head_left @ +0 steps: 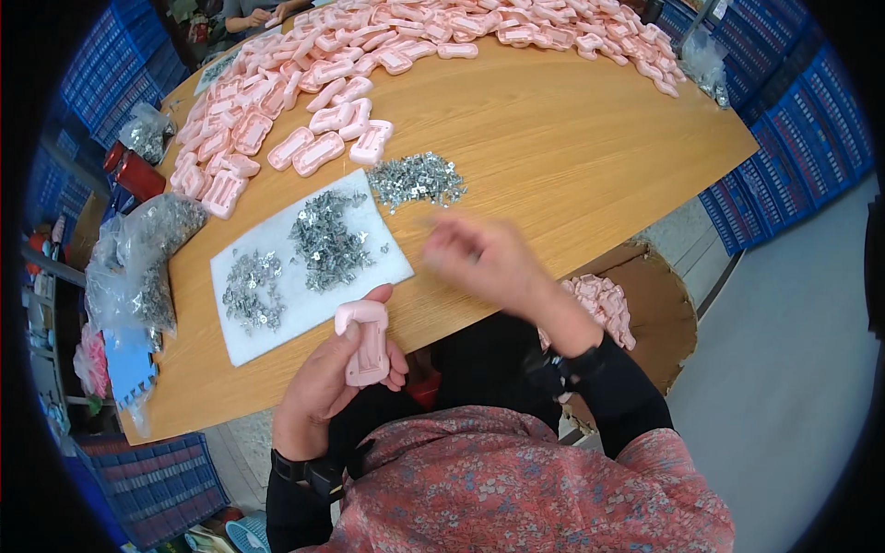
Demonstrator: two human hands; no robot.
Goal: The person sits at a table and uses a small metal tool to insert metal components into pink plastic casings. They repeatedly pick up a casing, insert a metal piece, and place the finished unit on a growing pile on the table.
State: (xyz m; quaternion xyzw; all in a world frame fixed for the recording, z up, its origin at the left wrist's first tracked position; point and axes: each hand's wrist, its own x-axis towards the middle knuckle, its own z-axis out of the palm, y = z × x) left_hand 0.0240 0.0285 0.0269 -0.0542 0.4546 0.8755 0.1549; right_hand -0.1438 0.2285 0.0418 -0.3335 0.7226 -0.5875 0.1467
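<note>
My left hand [320,387] is closed around a pink plastic shell [371,348], held near the table's front edge with its hollow side up. My right hand [486,261] hangs over the table edge to the right, smeared by motion. Its fingers look curled, but whether they hold anything does not show. Between and beyond my hands lies a white foam sheet [277,341]. It bears a dense pile of small metal clips [327,249] and a looser pile of small metal pieces [251,290]. A further heap of metal pieces [419,178] lies on the wood beyond the sheet.
A long mound of pink shells [396,37] covers the table's far side. Clear bags of metal parts [138,253] sit at the left, near a red jar [138,175]. A carton [659,369] with pink shells stands below at right. Another person's hands [267,17] show far off.
</note>
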